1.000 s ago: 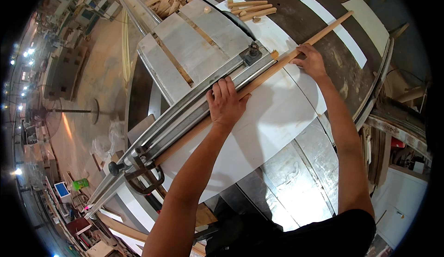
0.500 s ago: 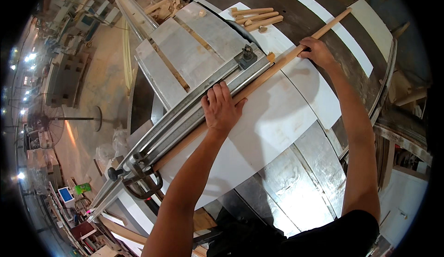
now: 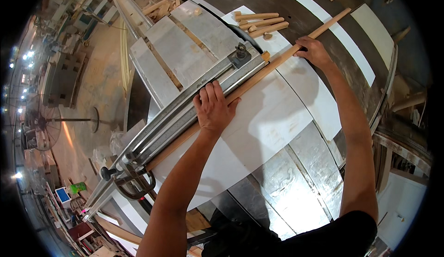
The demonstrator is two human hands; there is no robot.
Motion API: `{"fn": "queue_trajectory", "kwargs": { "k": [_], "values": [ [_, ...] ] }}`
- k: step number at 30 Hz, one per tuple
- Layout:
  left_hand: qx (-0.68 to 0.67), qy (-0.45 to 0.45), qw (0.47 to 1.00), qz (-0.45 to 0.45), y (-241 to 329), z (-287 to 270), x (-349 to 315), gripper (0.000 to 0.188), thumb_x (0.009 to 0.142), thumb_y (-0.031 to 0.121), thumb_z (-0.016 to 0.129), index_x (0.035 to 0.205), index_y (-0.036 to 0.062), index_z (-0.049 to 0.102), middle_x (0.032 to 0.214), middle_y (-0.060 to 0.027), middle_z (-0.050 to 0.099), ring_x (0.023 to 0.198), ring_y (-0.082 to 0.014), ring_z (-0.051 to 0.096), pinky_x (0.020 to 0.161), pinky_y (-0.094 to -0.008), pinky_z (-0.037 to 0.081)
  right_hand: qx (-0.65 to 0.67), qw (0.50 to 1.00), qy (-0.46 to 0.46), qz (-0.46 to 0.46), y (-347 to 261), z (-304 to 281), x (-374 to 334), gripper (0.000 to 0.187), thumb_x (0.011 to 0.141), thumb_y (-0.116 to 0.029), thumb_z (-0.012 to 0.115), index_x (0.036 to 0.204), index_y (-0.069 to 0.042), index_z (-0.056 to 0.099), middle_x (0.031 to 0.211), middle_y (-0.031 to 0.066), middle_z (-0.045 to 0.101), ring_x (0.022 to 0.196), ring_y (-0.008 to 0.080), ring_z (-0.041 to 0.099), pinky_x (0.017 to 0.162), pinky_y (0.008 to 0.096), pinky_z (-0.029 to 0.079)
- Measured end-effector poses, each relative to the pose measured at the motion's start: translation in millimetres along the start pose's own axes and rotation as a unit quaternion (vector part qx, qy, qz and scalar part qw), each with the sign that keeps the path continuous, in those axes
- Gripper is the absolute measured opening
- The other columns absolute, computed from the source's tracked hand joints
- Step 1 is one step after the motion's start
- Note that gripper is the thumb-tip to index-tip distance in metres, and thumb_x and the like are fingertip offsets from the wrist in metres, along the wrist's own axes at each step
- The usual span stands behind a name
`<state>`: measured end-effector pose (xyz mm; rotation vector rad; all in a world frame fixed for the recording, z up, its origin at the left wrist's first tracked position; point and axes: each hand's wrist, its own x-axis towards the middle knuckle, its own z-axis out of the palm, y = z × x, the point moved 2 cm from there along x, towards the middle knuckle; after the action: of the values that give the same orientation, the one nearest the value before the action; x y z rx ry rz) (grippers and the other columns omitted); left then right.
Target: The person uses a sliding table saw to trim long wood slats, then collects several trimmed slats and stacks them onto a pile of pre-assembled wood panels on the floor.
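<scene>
A long, thin wooden strip [image 3: 263, 73] lies diagonally along the front of a metal fence [image 3: 173, 126]. My left hand [image 3: 213, 107] is closed over the fence, its fingers hooked on the rail and its thumb pressing the strip. Farther along to the right, my right hand [image 3: 314, 53] pinches the strip, with the thumb below and the fingers on top. Beyond that hand, the strip's far end sticks out over the dark table. Between the hands, a black stop block [image 3: 241, 56] sits on the fence. Beneath the strip is a white sheet [image 3: 268, 113].
Several short wooden offcuts [image 3: 266, 24] are piled just past the fence. A metal clamp [image 3: 134, 183] grips the fence's near left end. Grey slotted table plates [image 3: 185, 49] extend beyond the fence. On the floor at left stands a fan [image 3: 46, 123]. A white strip [image 3: 330, 32] lies far right.
My view has shifted slightly, so the fence, clamp and both hands appear a little farther left. Both hands keep the same hold on the wooden strip.
</scene>
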<state>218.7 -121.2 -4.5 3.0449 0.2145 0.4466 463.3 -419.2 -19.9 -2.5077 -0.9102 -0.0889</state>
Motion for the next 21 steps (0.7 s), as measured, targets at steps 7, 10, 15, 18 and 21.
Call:
{"fn": "queue_trajectory", "kwargs": {
  "k": [7, 10, 15, 18, 21],
  "values": [
    [-0.005, 0.020, 1.000, 0.009, -0.3, 0.5, 0.3, 0.082, 0.067, 0.053, 0.075, 0.121, -0.0032, 0.050, 0.101, -0.0108, 0.051, 0.094, -0.0270, 0.049, 0.086, -0.0414, 0.038, -0.010, 1.000, 0.012, -0.019, 4.5, 5.2, -0.6, 0.049, 0.070, -0.024, 0.080, 0.107, 0.003, 0.066, 0.109, 0.0143, 0.065, 0.098, 0.0298, 0.064, 0.085, 0.0357, 0.052],
    [0.002, 0.016, 1.000, 0.008, 0.1, 0.3, 1.6, 0.082, 0.067, 0.053, 0.075, 0.121, -0.0026, 0.050, 0.100, -0.0102, 0.051, 0.094, -0.0262, 0.049, 0.085, -0.0407, 0.038, -0.015, 1.000, 0.015, -0.021, 8.0, 6.9, -1.4, 0.049, 0.070, -0.025, 0.080, 0.108, 0.003, 0.066, 0.109, 0.0142, 0.065, 0.098, 0.0300, 0.063, 0.086, 0.0360, 0.052],
    [0.010, 0.022, 1.000, 0.003, -1.6, 0.7, 1.4, 0.082, 0.067, 0.054, 0.075, 0.121, -0.0020, 0.050, 0.100, -0.0096, 0.052, 0.094, -0.0253, 0.050, 0.086, -0.0400, 0.038, -0.010, 1.000, 0.004, -0.014, 4.3, 6.3, 1.8, 0.050, 0.070, -0.027, 0.080, 0.108, 0.001, 0.066, 0.108, 0.0140, 0.065, 0.099, 0.0299, 0.063, 0.086, 0.0369, 0.051],
    [0.004, 0.005, 1.000, -0.005, -2.8, 0.6, 1.9, 0.082, 0.067, 0.055, 0.075, 0.121, -0.0024, 0.051, 0.101, -0.0096, 0.053, 0.094, -0.0252, 0.051, 0.086, -0.0397, 0.038, -0.007, 1.000, -0.002, -0.005, 3.2, 7.8, 4.0, 0.049, 0.070, -0.026, 0.080, 0.109, 0.001, 0.066, 0.108, 0.0137, 0.065, 0.099, 0.0295, 0.063, 0.086, 0.0367, 0.051],
    [0.011, -0.002, 1.000, -0.009, -2.7, -0.1, 1.4, 0.082, 0.067, 0.055, 0.075, 0.121, -0.0025, 0.052, 0.102, -0.0093, 0.054, 0.094, -0.0250, 0.051, 0.085, -0.0392, 0.038, -0.007, 1.000, 0.009, -0.018, 4.9, 8.2, 4.5, 0.048, 0.070, -0.025, 0.080, 0.107, 0.002, 0.067, 0.106, 0.0137, 0.065, 0.097, 0.0299, 0.064, 0.084, 0.0368, 0.052]
  ]
}}
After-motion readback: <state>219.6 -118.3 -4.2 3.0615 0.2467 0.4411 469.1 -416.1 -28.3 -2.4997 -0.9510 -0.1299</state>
